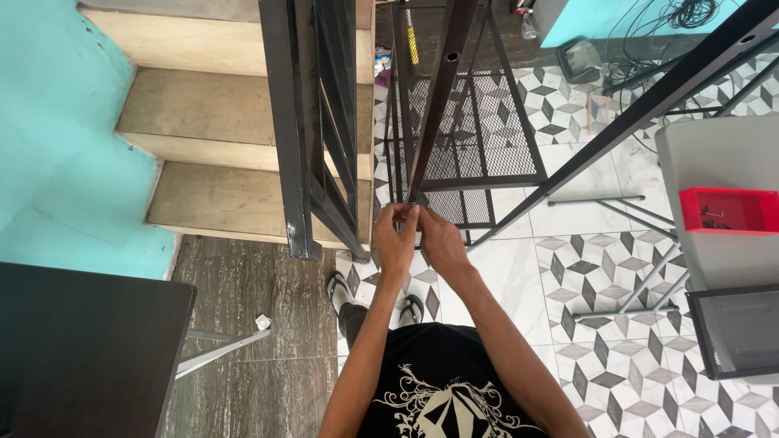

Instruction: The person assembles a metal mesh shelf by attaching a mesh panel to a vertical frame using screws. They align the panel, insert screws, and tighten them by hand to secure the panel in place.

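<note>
— Two hands meet at one spot, do you see? The left hand [395, 240] and the right hand [439, 242] are both raised to the lower end of the long dark metal post [439, 89].

— Yes. How does that post lie?

— Its long axis runs up and away from the person, leaning slightly right as it rises, with a small hole partway up. The bottom end sits directly above the fingertips, just over the black wire-mesh shelf panel [487, 122] standing behind it.

— Are the fingers closed on it?

— The left fingers are curled and pinched at the post's tip; the right fingers are bent in beside them, touching the same end. Whether some small part is held between them I cannot tell, it is hidden by the knuckles.

— Which hand is nearer?

— Both touch it, the left a shade higher on the tip.

— And round about?

— A black stair railing [300, 138] stands to the left, in front of the pale stone steps [195, 122]. A second dark slanted metal bar [649, 97] crosses on the right. A red plastic tray [728, 211] rests on a grey table [714, 154], with a black mesh basket [738, 332] below. The floor is patterned grey and white tile [600, 284].
</note>
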